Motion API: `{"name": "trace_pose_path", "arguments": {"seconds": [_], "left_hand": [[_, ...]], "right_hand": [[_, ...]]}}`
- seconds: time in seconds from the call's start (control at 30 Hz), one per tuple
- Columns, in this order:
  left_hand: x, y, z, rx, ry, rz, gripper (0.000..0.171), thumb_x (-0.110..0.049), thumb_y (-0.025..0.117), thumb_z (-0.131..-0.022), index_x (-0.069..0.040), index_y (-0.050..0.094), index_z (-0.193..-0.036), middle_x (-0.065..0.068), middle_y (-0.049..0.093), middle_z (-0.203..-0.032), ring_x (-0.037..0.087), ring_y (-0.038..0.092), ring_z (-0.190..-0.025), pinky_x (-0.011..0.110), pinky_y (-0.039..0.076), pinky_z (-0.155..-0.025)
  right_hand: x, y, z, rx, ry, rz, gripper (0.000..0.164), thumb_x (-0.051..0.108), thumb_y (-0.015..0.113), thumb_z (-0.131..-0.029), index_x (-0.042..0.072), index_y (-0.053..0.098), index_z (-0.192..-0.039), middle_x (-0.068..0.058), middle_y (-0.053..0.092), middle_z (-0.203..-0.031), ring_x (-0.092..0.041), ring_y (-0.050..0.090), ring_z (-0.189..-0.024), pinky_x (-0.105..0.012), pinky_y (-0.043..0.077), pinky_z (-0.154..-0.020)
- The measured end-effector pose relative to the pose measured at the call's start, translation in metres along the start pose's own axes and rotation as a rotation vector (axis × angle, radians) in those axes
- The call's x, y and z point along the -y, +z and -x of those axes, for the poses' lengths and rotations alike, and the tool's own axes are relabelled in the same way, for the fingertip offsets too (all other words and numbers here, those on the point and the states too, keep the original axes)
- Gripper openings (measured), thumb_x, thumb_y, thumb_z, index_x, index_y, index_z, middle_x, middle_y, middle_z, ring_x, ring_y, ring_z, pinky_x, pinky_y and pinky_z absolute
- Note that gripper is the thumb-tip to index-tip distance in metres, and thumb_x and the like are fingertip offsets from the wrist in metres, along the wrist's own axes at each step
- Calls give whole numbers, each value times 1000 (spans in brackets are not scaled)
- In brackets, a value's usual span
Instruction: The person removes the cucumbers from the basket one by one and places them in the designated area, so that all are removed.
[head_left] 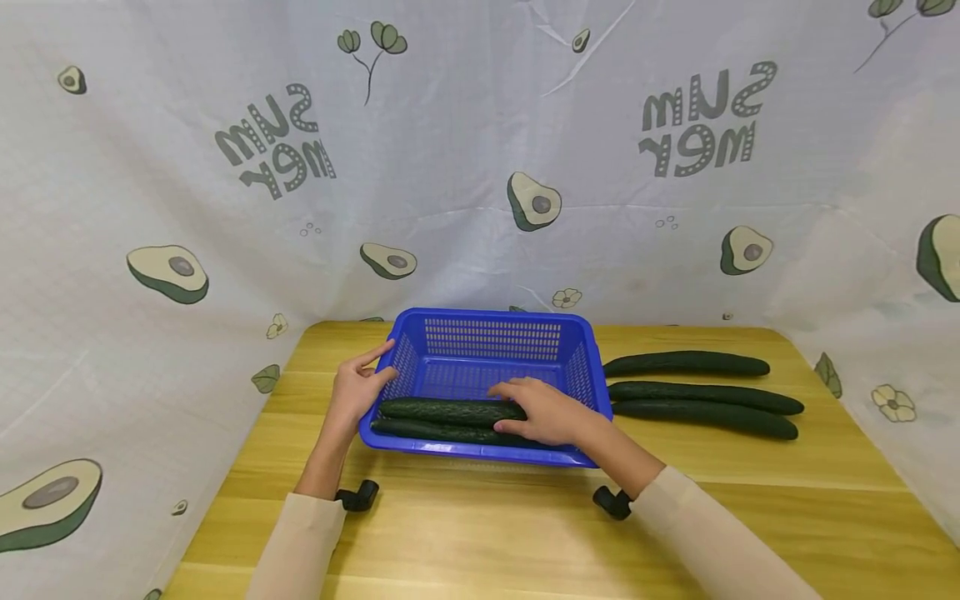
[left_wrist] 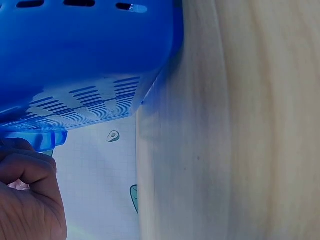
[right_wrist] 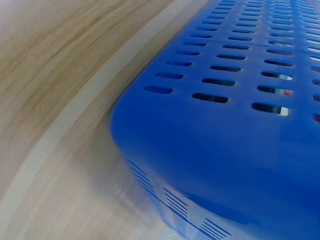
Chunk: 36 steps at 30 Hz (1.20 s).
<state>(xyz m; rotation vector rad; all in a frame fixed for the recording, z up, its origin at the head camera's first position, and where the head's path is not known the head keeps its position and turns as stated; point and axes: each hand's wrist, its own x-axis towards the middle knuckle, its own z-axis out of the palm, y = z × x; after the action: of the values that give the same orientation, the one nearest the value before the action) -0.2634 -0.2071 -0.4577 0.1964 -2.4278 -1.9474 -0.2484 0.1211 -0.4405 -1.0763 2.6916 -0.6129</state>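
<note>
A blue plastic basket (head_left: pixel 480 450) with slotted walls stands on the wooden table. My left hand (head_left: pixel 357 389) holds its left rim, thumb over the edge; in the left wrist view, curled fingers (left_wrist: pixel 30 175) show beside the rim. Inside, along the near wall, two long dark green cucumbers (head_left: pixel 442 409) lie side by side. My right hand (head_left: pixel 551 414) reaches over the near right rim and grips the farther of the two, thumb on the near side and fingers on the far side. The hand covers their right ends. In the right wrist view only the basket's outer wall (right_wrist: pixel 200 135) shows.
Three more cucumbers (head_left: pixel 697 363) lie on the table right of the basket, their left ends close to its wall. The wooden table (head_left: pixel 465 533) ends at a white patterned cloth (head_left: pixel 465 167) hanging behind and at both sides.
</note>
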Motion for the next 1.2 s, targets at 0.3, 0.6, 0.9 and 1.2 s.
{"name": "trace_pose_path", "arguments": {"seconds": [0.3,0.6,0.9,1.2], "left_hand": [[1,-1,0,-2,4,-1,53,-15,72,-91,-34,65,-141,19,73,-75,18,65,-55,29,55,-53],[1,-1,0,1,5,11,53,-14,71,-92,-33,65,-141,8,66,-63,16,62,-52,28,53,-51],[-1,0,2,4,16,14,53,-14,71,-92,-32,64,-142,3,55,-55,15,55,-47,26,50,-49],[-1,0,1,11,10,19,54,-14,71,-93,-33,64,-142,7,63,-60,16,57,-47,27,51,-49]], "right_hand": [[2,2,-2,18,2,25,46,34,68,-99,10,64,-139,-12,64,-135,-30,64,-121,-48,54,-99],[1,2,-1,-9,-18,23,42,33,66,-101,11,65,-137,-9,66,-129,-26,66,-114,-45,56,-96],[3,-1,4,-52,-24,-2,41,33,66,-101,12,66,-136,-7,66,-126,-22,66,-109,-43,56,-92],[3,-6,5,-118,-45,0,41,33,66,-101,11,66,-135,-4,65,-120,-14,62,-98,-35,55,-84]]}}
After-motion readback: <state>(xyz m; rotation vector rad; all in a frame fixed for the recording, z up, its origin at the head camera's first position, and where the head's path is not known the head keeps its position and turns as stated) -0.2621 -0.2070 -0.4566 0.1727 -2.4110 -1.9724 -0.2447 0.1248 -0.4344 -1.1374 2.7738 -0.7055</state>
